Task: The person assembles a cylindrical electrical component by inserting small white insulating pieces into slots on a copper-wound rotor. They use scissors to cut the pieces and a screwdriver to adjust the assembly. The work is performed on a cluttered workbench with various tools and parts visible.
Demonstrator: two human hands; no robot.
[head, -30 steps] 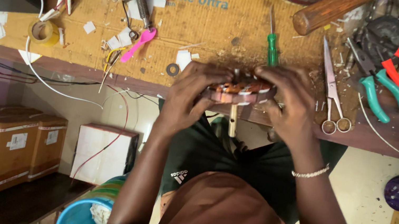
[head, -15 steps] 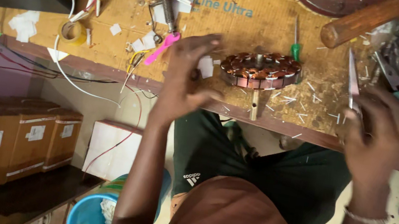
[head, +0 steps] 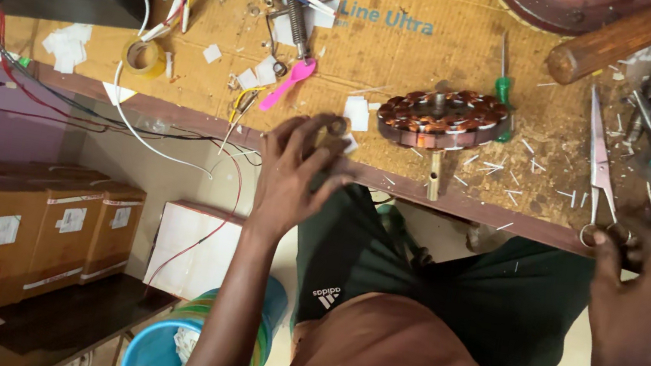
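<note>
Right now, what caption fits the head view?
Left hand at workbench edge near copper-wound stator; right hand on the scissors handles.

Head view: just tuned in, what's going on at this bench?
A person sits at a cluttered workbench. A copper-wound motor stator rests near the bench's front edge, with neither hand on it. The left hand is at the bench edge, fingers on a small round part. The right hand is at the handle rings of a pair of scissors lying on the bench.
</note>
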